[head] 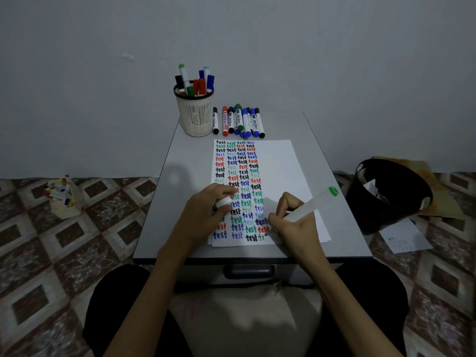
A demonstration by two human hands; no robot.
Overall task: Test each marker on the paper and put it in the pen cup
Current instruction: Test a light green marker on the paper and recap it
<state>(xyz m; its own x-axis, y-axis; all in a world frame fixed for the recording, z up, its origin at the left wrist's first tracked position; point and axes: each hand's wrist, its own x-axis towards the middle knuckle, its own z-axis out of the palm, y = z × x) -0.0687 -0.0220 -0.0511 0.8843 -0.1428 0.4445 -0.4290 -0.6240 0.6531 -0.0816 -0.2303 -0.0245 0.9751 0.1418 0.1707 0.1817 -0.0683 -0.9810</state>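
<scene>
Paper (280,161) mid-table, four "test" columns nearly full. Pen cup (195,112) far left held several tested markers; row of markers (238,121) beside it awaited testing. Right hand (291,217) clamped on green marker (311,204), mid-word near paper's near edge. Left hand (206,212) closed around its cap (223,201).

Bare tabletop (180,161) left of paper (278,161); pen cup (195,117), marker row (238,122) block far edge
</scene>
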